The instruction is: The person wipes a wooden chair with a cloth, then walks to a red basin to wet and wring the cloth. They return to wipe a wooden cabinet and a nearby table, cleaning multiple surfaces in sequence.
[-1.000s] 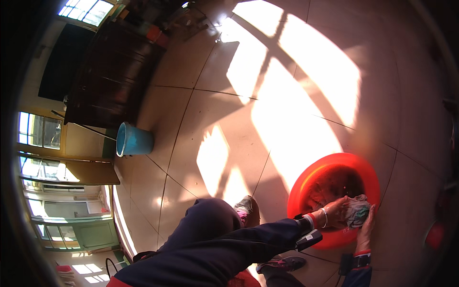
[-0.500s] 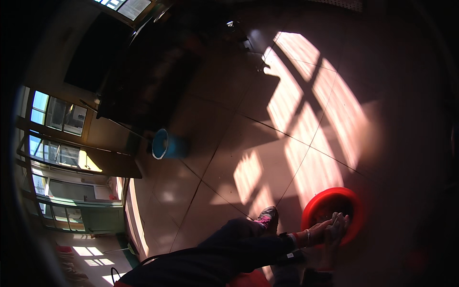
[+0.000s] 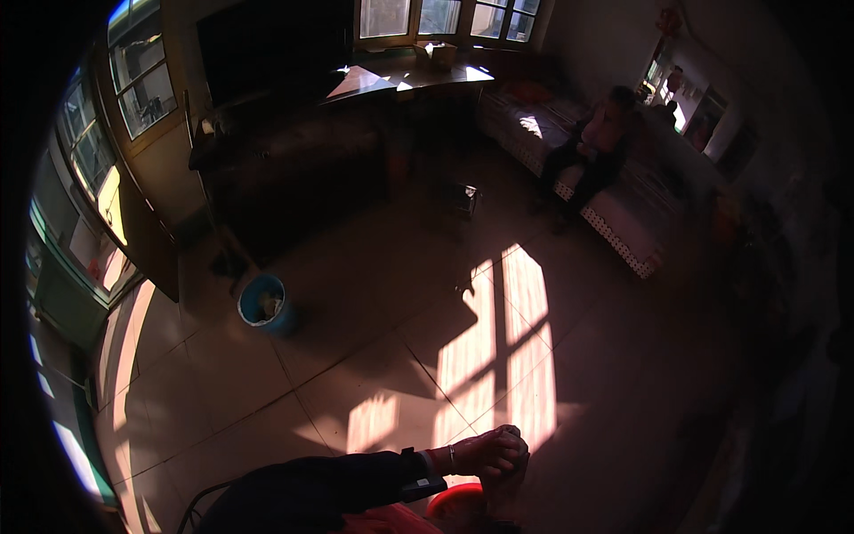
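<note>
Sunlit tiled floor (image 3: 374, 356); blue bucket (image 3: 264, 303); sofa (image 3: 614, 205) beyond.

Floor's big glossy brown tiles (image 3: 356, 383) with window-shaped sun patches across them. A round blue plastic bucket (image 3: 265, 304) sits right on it near the dark wooden cabinet (image 3: 294, 169), and a red plastic basin (image 3: 455, 503) at the bottom edge.

hands (image 3: 494, 454) above basin (image 3: 455, 501), bucket (image 3: 264, 305) far left
</note>
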The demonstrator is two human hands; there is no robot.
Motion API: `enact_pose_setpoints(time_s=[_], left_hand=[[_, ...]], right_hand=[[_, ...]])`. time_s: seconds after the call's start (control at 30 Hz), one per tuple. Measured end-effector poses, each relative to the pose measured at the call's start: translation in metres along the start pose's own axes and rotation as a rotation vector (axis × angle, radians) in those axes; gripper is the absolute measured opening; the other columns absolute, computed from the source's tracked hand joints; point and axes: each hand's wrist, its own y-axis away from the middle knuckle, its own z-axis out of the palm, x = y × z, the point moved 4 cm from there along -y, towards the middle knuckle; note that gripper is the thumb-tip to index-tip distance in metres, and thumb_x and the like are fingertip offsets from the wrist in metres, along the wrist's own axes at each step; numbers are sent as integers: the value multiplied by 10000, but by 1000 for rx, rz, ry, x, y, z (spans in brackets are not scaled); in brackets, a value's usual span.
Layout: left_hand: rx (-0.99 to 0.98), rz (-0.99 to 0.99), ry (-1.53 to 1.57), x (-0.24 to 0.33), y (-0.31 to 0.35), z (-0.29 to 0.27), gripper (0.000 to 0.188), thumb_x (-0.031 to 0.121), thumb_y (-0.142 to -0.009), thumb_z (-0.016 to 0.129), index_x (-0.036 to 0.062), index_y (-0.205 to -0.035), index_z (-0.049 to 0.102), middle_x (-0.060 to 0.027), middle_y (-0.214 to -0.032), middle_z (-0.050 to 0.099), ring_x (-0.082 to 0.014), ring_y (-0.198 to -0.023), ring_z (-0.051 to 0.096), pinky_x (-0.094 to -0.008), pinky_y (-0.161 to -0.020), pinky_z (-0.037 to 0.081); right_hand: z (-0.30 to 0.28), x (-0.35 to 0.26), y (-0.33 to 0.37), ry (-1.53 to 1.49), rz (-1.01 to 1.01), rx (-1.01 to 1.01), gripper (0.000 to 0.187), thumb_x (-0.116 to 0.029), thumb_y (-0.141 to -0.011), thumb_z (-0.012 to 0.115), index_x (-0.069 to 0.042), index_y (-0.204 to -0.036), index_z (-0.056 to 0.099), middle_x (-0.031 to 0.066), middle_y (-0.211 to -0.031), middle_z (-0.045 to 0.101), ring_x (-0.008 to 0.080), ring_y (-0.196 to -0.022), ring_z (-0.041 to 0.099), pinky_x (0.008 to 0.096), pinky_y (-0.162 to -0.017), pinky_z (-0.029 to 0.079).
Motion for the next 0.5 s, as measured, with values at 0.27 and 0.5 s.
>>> enact_pose_setpoints(time_s=[0.27, 0.5], left_hand=[[791, 219, -437, 133, 19, -45, 474, 512, -904, 468, 58, -943, 602, -46, -663, 600, -154, -501, 583, -275, -465, 493], [937, 350, -563, 265, 6, -59, 689, 657, -841, 433, 165, -1322, 394, -102, -1309, 438, -281, -1141, 481, -517, -889, 443]], right_hand=[[84, 25, -134, -75, 62, 65, 332, -354, -897, 493, -74, -1074, 513, -19, -701, 497, 60, -559, 486, 195, -429, 405], [106, -37, -268, 554, -96, 69, 413, -329, -905, 477, 0, -1149, 530, 114, -1172, 544, 180, -1049, 527, 321, -907, 422]])
